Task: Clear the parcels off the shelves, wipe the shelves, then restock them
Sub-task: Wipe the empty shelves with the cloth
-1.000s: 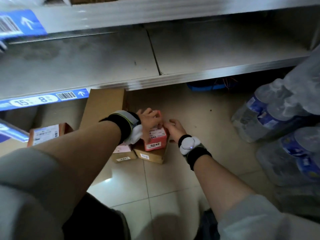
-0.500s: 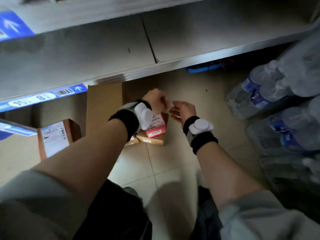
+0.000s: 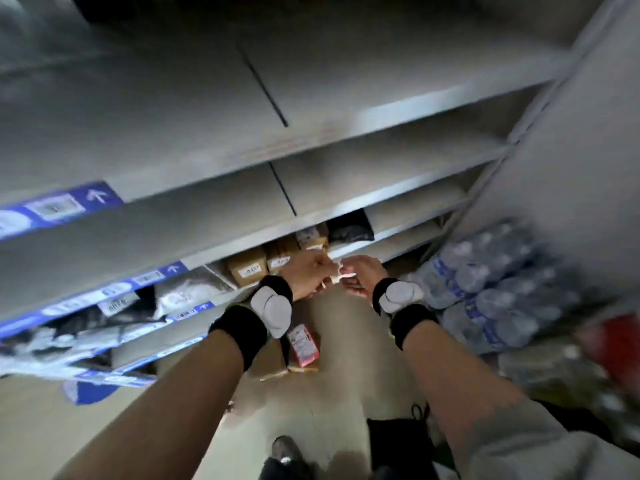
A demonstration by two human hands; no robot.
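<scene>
Grey metal shelves (image 3: 180,109) fill the upper view, their top two boards bare, blue strip labels (image 3: 62,207) along the front edges at the left; the print on them is too blurred to read, only a white arrow shows. Below, on the left, dark and pale soft bags (image 3: 86,317) lie on a lower shelf: light, floppy, best pinched at a corner or scooped from under. Further right stand brown cardboard parcels (image 3: 246,270) with white stickers, stiff and probably light, best gripped across opposite faces. On the tiled floor (image 3: 346,393) a small pink-red box (image 3: 303,344) rests on flat cartons, its label unreadable. The left hand (image 3: 306,275) and the right hand (image 3: 363,275) meet above it, fingers pinched on something small and white between them; what it is cannot be told. Shrink-wrapped water bottles (image 3: 485,299) sit at the right, heavy and slippery.
</scene>
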